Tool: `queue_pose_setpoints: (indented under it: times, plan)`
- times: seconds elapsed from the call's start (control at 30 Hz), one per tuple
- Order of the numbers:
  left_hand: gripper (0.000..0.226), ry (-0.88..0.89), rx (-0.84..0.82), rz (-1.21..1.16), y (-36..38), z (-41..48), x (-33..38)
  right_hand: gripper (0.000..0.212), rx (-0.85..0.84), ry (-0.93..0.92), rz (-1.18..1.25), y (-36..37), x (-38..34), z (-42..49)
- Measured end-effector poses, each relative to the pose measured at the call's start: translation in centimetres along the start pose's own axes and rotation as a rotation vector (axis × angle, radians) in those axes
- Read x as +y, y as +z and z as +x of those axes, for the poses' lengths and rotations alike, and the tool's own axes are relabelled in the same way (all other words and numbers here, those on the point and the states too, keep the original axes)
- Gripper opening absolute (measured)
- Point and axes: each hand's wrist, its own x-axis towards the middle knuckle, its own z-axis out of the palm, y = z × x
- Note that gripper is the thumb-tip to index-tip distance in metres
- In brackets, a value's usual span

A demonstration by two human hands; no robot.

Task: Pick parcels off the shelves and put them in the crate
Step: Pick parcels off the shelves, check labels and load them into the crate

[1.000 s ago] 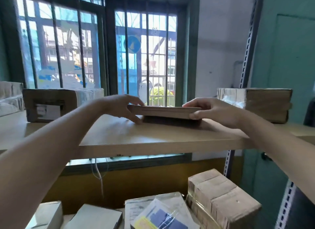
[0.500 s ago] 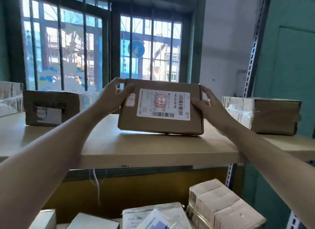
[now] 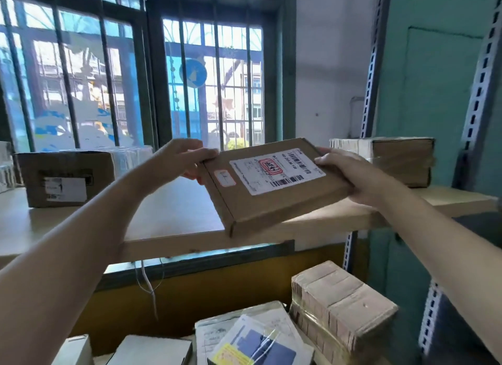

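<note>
A flat brown cardboard parcel (image 3: 271, 199) with a white shipping label hangs tilted above the front edge of the wooden shelf (image 3: 168, 209). My left hand (image 3: 182, 161) grips its far left corner. My right hand (image 3: 353, 174) grips its right edge, thumb on top. The label faces up toward me. No crate is in view.
A brown box (image 3: 65, 178) sits on the shelf at the left and a film-wrapped box (image 3: 394, 161) at the right. Below lie a taped box (image 3: 342, 302), a plastic-bagged parcel (image 3: 252, 337) and white boxes (image 3: 152, 351). A barred window (image 3: 130, 79) stands behind; perforated metal uprights (image 3: 472, 114) stand at the right.
The parcel lay flat on the shelf, was tipped up on edge, and now is lifted off, tilted back and drawn toward me over the shelf's front edge. Both hands keep their hold.
</note>
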Motion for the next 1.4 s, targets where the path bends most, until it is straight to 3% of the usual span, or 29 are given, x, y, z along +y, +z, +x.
queue_pose_setpoints:
  times: [0.13,0.23,0.33,0.5,0.67,0.77,0.83,0.9,1.03,1.2,1.3,1.4]
  plan:
    - [0.031,0.064,-0.276,-0.048,3.0,-0.9,4.3,0.047,-0.142,0.048,-0.163,-3.3,-1.7,-4.6]
    - [0.048,0.154,-0.391,-0.007,8.6,-2.0,8.1,0.047,-0.219,0.105,-0.213,-5.4,-1.9,-8.7]
    - [0.054,0.185,-0.479,-0.087,15.3,-3.8,9.9,0.04,-0.141,0.135,-0.203,-8.1,0.3,-13.6]
    - [0.06,0.29,-0.564,-0.002,29.2,-8.8,8.3,0.039,0.106,0.258,-0.118,-14.2,8.8,-24.0]
    - [0.056,0.015,-0.763,-0.215,44.6,-15.6,3.6,0.037,0.441,0.496,-0.039,-19.6,20.6,-34.1]
    - [0.044,-0.091,-0.757,-0.307,52.7,-20.2,0.5,0.039,0.72,0.624,-0.013,-20.9,28.7,-40.3]
    - [0.039,-0.294,-0.747,-0.351,57.8,-23.4,-1.7,0.053,0.9,0.744,0.12,-19.8,34.3,-45.1]
    - [0.038,-0.43,-0.752,-0.319,62.7,-26.8,-4.2,0.067,0.95,0.885,0.32,-17.4,39.4,-49.6]
    - [0.046,-0.588,-0.96,-0.196,71.0,-35.1,-10.0,0.059,1.042,1.13,0.485,-11.4,49.4,-57.0]
    - [0.04,-0.577,-1.348,-0.161,80.0,-45.1,-21.2,0.044,1.295,1.303,0.717,-6.6,62.7,-62.4]
    - [0.028,-0.586,-1.383,-0.164,83.8,-49.4,-27.6,0.046,1.413,1.353,0.78,-5.8,71.2,-63.8]
    - [0.032,-0.629,-1.324,-0.057,87.4,-52.0,-33.4,0.046,1.431,1.365,0.702,-6.3,79.7,-64.3]
